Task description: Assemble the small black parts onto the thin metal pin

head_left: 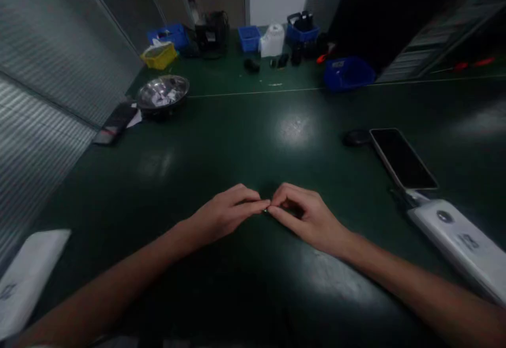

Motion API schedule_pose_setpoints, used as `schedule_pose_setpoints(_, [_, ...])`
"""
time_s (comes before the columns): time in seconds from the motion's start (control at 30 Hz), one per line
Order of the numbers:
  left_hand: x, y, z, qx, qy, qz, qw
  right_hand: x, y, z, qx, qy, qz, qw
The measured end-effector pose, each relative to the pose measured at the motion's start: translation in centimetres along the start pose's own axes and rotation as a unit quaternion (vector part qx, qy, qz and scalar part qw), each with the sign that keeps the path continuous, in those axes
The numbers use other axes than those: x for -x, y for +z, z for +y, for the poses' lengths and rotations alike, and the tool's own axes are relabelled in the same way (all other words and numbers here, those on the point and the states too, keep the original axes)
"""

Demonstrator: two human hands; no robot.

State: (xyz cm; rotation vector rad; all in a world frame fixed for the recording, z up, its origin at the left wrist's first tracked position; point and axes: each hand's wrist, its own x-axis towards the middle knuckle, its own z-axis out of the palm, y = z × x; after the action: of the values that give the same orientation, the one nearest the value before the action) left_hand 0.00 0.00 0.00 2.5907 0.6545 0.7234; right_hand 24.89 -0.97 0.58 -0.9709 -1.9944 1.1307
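Note:
My left hand and my right hand meet over the middle of the dark green table. Their fingertips touch around a tiny shiny piece, too small to name. The right thumb and index finger form a pinch at it. On the left, the fingers are pressed together and stretched toward the same spot, with the thumb hidden. Most of the piece is covered by the fingertips.
At right lie a phone, a black mouse-like object and a white device. A metal bowl holds white scraps at back left. Blue bins, a yellow basket and a blue tray stand farther back. Another white device sits at left.

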Motion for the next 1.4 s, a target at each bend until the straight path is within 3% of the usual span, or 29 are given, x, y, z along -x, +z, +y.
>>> schedule_pose_setpoints(0.33, [0.7,-0.8,-0.7,-0.131,-0.015,-0.033,0.991,0.3,-0.4,-0.1,0.062,-0.034,0.030,0.997])
schedule_pose_setpoints(0.5, [0.8,-1.0,-1.2,-0.182,-0.011,-0.072,0.981,0.6,-0.3,0.2,0.148,-0.024,0.019,0.989])
schedule_pose_setpoints(0.73, [0.6,-0.9,-1.4,-0.183,-0.051,-0.129,0.973,1.1,-0.2,0.1,0.357,-0.054,-0.047,0.931])
schedule_pose_setpoints(0.83, [0.6,-1.0,-1.4,-0.171,-0.065,-0.123,0.975,1.0,-0.5,0.1,0.372,-0.047,-0.031,0.927])
schedule_pose_setpoints(1.07, [0.8,-1.3,-1.6,-0.140,-0.124,-0.098,0.978,0.9,-0.8,0.4,0.320,-0.013,-0.002,0.947])
schedule_pose_setpoints(1.23, [0.8,-2.0,-1.6,-0.068,-0.168,-0.033,0.983,0.4,-1.3,0.0,0.212,-0.010,0.109,0.971])
schedule_pose_setpoints(1.4, [0.5,-2.0,-0.2,0.004,-0.100,-0.054,0.993,0.4,-1.6,-1.8,0.082,-0.104,0.274,0.953])
